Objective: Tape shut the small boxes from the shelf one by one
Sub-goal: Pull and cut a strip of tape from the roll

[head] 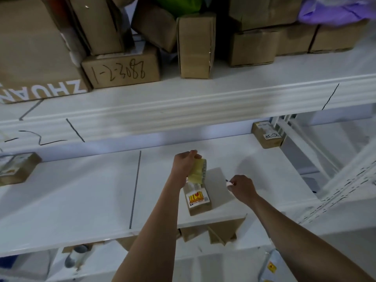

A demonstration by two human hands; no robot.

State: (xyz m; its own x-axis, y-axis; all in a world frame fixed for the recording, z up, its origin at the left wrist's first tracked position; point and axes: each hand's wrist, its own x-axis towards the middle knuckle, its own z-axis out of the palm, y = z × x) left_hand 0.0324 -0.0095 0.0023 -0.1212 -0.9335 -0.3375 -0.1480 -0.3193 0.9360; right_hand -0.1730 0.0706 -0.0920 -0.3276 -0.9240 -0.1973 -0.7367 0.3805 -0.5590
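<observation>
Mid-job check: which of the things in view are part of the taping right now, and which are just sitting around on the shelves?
In use:
- tape roll, gripped by the left hand
- small box with the yellow label
- small white thing pinched by the right hand; cannot tell what

Lying about:
- stacked cartons on the upper shelf
- box at back right
- box at far left

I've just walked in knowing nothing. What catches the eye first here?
Two bare arms reach onto a white shelf, where the left hand grips a yellowish roll of tape above a small box with a yellow label. The right hand pinches something small and white beside it. Above, cardboard boxes crowd the upper shelf.
</observation>
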